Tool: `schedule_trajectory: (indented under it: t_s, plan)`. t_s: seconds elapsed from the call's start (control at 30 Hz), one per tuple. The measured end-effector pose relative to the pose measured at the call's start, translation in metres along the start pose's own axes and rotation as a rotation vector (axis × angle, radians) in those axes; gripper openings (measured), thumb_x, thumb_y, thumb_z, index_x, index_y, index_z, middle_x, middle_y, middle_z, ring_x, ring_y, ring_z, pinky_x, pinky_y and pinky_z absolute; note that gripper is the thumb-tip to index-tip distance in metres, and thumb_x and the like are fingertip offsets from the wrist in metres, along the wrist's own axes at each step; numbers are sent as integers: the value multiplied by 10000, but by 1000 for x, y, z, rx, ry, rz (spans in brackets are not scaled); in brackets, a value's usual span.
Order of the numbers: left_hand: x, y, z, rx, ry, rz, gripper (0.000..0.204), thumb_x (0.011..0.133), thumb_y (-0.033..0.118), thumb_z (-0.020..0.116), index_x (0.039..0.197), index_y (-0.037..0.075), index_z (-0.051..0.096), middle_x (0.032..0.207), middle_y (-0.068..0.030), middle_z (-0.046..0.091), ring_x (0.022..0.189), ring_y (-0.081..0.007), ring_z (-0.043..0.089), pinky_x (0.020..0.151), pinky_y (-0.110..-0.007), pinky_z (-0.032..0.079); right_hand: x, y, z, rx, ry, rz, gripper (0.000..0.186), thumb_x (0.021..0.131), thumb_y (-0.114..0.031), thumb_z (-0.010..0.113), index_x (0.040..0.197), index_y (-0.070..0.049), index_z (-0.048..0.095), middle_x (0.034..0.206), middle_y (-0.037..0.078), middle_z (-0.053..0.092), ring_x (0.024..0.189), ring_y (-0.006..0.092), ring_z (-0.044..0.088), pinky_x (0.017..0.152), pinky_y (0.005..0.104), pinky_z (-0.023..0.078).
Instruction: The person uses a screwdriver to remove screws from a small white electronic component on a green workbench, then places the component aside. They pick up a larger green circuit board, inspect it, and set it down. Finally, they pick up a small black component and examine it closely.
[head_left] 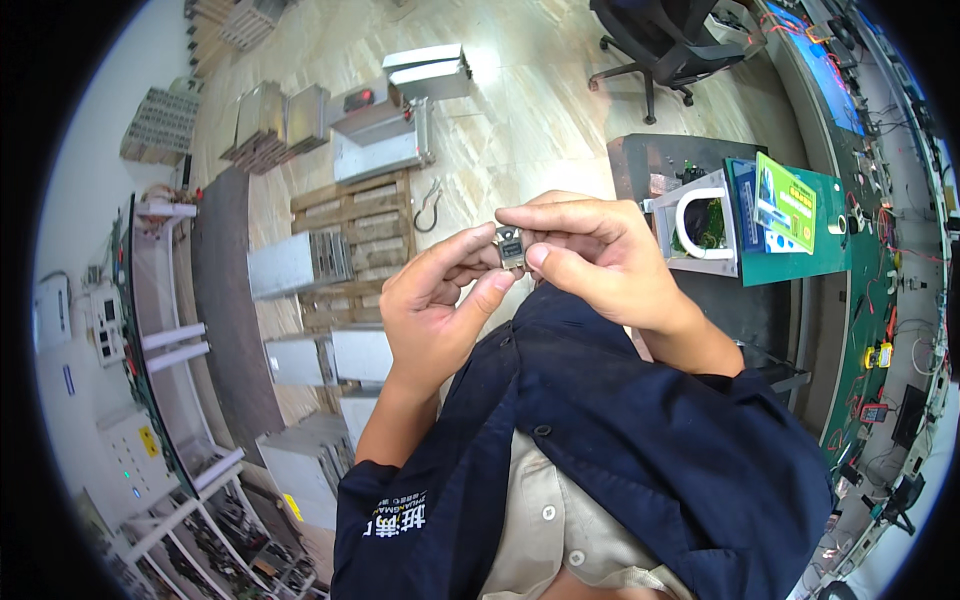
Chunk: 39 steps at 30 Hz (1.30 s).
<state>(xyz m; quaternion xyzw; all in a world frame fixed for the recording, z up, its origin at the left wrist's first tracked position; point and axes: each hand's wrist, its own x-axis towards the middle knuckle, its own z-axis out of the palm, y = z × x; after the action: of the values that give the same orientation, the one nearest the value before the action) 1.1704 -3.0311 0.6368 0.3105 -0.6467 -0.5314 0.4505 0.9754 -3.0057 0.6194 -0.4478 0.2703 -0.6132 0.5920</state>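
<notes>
Between the fingertips of both hands is a small dark block-shaped electronic part (pixel 511 248) with lighter metal at its edges; its exact kind is too small to make out. My left hand (pixel 440 298) pinches its left side with thumb and fingers. From the other side my right hand (pixel 598 255) grips it, thumb in front and index finger along the top. The fingers cover parts of its edges. Both hands are held up in front of my dark jacket, above the floor.
To the right, a metal case with a white handle (pixel 690 222) and a green booklet (pixel 786 205) sit by a green-topped bench (pixel 850 300). Metal boxes (pixel 285 265) rest on a wooden pallet (pixel 385 200) at left. An office chair (pixel 665 50) stands far right; a dark cable loop (pixel 428 208) lies on the floor.
</notes>
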Motion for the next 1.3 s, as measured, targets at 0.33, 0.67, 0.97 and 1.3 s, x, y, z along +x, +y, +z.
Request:
schedule_trajectory:
  t_s: [0.33,0.67,0.97,1.3]
  plan:
    - [365,-82,0,14,-104,1,411,880,-113,734,1279,-110,634,1062,-169,713,959,-190,712,855,-309,599,300,-43,-195,-103,68,23,380,930,74,622,1302,31,687,1067,70,662,817,60,572,693,220,459]
    - [715,-193,-123,-205,-156,-6,399,900,-135,698,1292,-107,630,1106,-185,711,1004,-229,727,884,-324,606,647,-1,-289,-222,175,6,362,971,47,617,1331,35,655,1119,86,670,916,107,635,785,250,519]
    - [1033,-290,-145,220,-363,24,381,905,-109,694,1284,-79,664,1169,-173,696,1030,-199,700,911,-330,584,905,19,-448,-112,417,94,364,985,-82,705,1321,41,635,978,4,694,843,47,612,758,211,501]
    - [1438,-399,14,255,-432,-87,230,939,10,690,1157,-63,682,994,-155,753,891,-188,732,823,-304,575,1167,-62,-790,-576,485,-129,226,932,-88,733,1135,11,738,998,126,727,843,208,689,752,318,548]
